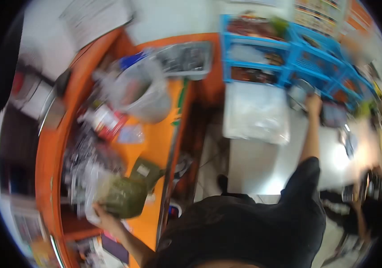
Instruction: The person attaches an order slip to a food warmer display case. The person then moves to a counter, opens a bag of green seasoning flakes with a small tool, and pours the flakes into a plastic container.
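Observation:
My left hand point(105, 218) is at the lower left, with its fingers closed on the lower edge of a plastic bag of green contents point(124, 196). What fills the bag is too blurred to name. Just behind it on the orange counter point(133, 152) lies a smaller dark green packet point(145, 172) with a white label. Over at the upper right, my right hand point(314, 105) grips the rim of a round metal container point(299, 94) on the white table point(253, 165). Its fingertips are partly blurred.
A stack of clear plastic bags point(257, 111) lies beside the container. Blue tiered baskets point(258, 60) stand behind. A white plastic bag point(144, 91) and a grey tray point(184, 60) crowd the orange counter. Another person point(369, 210) is at the right edge.

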Demonstrator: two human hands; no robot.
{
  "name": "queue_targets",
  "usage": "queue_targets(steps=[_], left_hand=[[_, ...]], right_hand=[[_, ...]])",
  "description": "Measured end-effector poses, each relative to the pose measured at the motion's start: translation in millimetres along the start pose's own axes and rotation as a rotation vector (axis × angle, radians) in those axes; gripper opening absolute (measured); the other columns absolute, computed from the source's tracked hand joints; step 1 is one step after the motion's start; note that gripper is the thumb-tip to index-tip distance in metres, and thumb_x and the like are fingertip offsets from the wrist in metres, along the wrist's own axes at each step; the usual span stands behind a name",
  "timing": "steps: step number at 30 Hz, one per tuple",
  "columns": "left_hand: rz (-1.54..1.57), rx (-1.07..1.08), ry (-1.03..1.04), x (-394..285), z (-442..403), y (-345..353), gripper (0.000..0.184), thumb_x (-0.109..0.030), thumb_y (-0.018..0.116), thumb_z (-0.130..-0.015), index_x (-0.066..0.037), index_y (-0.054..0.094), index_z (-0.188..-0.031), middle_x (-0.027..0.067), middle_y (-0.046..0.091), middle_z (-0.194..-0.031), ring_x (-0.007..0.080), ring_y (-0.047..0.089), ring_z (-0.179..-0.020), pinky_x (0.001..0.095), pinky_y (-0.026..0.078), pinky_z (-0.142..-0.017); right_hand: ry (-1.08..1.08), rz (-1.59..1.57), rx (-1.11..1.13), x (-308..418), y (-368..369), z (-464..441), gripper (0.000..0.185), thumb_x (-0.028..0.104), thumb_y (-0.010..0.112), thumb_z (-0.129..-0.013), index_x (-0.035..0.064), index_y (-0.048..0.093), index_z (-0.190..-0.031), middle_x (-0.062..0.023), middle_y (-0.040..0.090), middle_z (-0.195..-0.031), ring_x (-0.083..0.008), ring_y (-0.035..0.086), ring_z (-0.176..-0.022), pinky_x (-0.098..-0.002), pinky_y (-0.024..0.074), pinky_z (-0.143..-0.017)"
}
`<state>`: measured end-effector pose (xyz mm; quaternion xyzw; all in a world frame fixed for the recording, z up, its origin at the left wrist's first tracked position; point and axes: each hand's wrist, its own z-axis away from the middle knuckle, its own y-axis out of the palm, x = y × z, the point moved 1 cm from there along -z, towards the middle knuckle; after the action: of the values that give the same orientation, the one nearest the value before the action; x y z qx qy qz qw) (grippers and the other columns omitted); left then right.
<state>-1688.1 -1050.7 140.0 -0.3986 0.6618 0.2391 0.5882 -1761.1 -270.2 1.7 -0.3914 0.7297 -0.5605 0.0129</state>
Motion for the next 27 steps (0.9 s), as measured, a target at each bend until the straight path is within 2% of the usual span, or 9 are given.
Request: queue_targets(steps=[2, 5, 7, 10, 12, 17, 21, 24, 27], left_hand=[[0.041, -0.073, 0.189, 19, -9, -15, 0.025, -0.026, 0.059, -0.089, -0.001, 0.059, -0.095, 0.0054, 0.060, -0.091, 0.0138, 0.056, -0.081, 0.0275, 0.046, -0.072], [0.021, -0.216, 0.254, 23, -10, -32, 0.020, -0.019, 0.056, -0.091, 0.000, 0.059, -0.096, 0.0029, 0.061, -0.089, 0.0118, 0.056, -0.080, 0.0264, 0.044, -0.072], [-0.054, -0.279, 0.295, -5, 2, -25, 0.018, -0.016, 0.055, -0.091, 0.001, 0.060, -0.094, 0.0028, 0.061, -0.086, 0.0111, 0.055, -0.077, 0.0263, 0.043, -0.071], [-0.143, -0.309, 0.332, -3, -2, -32, 0.018, -0.015, 0.055, -0.090, 0.001, 0.061, -0.088, 0.0026, 0.062, -0.082, 0.0106, 0.055, -0.076, 0.0263, 0.042, -0.071], [-0.143, -0.282, 0.353, -3, -7, -25, 0.018, -0.016, 0.056, -0.090, 0.002, 0.061, -0.089, 0.0026, 0.062, -0.082, 0.0108, 0.054, -0.077, 0.0269, 0.043, -0.071], [-0.003, -0.250, 0.384, 31, -55, 15, 0.021, -0.021, 0.055, -0.090, -0.001, 0.061, -0.087, 0.0004, 0.060, -0.082, 0.0106, 0.053, -0.076, 0.0263, 0.042, -0.070], [0.147, -0.014, 0.238, 75, -113, 68, 0.025, -0.026, 0.055, -0.090, -0.002, 0.060, -0.094, 0.0027, 0.061, -0.088, 0.0118, 0.054, -0.082, 0.0284, 0.043, -0.076], [0.074, 0.064, 0.153, 78, -124, 104, 0.024, -0.023, 0.059, -0.087, -0.001, 0.061, -0.097, 0.0052, 0.063, -0.092, 0.0139, 0.056, -0.086, 0.0280, 0.043, -0.078], [0.078, 0.166, 0.292, 109, -131, 128, 0.021, -0.020, 0.060, -0.085, 0.000, 0.064, -0.084, 0.0065, 0.065, -0.075, 0.0144, 0.058, -0.070, 0.0308, 0.046, -0.069]], right_hand=[[-0.230, 0.145, 0.207, -52, 74, -49, 0.035, 0.029, 0.056, -0.075, 0.0005, 0.063, -0.095, -0.0251, 0.061, -0.098, -0.0395, 0.059, -0.096, -0.0452, 0.0469, -0.080], [0.002, 0.347, 0.351, -81, 135, -88, 0.049, 0.034, 0.054, -0.076, 0.0069, 0.056, -0.116, -0.0206, 0.054, -0.121, -0.0379, 0.054, -0.109, -0.0457, 0.0449, -0.089], [0.102, 0.319, 0.354, -15, 73, -51, 0.045, 0.032, 0.054, -0.077, 0.0033, 0.059, -0.111, -0.0220, 0.056, -0.116, -0.0396, 0.052, -0.111, -0.0470, 0.0437, -0.091], [-0.126, 0.254, 0.370, -104, 147, -107, 0.038, 0.026, 0.053, -0.075, 0.0015, 0.064, -0.101, -0.0220, 0.063, -0.101, -0.0396, 0.058, -0.097, -0.0456, 0.0455, -0.083], [-0.135, 0.243, 0.444, -89, 103, -105, 0.038, 0.027, 0.054, -0.075, 0.0008, 0.064, -0.099, -0.0205, 0.065, -0.096, -0.0387, 0.060, -0.091, -0.0438, 0.0459, -0.080], [-0.155, -0.281, -0.095, 14, -49, -20, 0.033, 0.028, 0.059, -0.081, -0.0001, 0.064, -0.098, -0.0150, 0.065, -0.097, -0.0262, 0.062, -0.088, -0.0347, 0.0465, -0.080], [-0.217, -0.922, 0.074, 64, -69, 9, 0.025, 0.016, 0.053, -0.090, -0.0001, 0.060, -0.108, -0.0069, 0.060, -0.099, -0.0156, 0.053, -0.092, -0.0260, 0.0424, -0.081], [-0.299, -0.891, 0.233, 131, -66, 53, 0.026, 0.015, 0.055, -0.089, -0.0007, 0.059, -0.109, -0.0021, 0.058, -0.094, -0.0102, 0.048, -0.078, -0.0235, 0.0390, -0.071], [-0.428, -0.989, 0.387, 204, -46, 124, 0.025, 0.013, 0.054, -0.089, 0.0001, 0.060, -0.109, -0.0027, 0.059, -0.094, -0.0096, 0.047, -0.076, -0.0228, 0.0380, -0.070]])
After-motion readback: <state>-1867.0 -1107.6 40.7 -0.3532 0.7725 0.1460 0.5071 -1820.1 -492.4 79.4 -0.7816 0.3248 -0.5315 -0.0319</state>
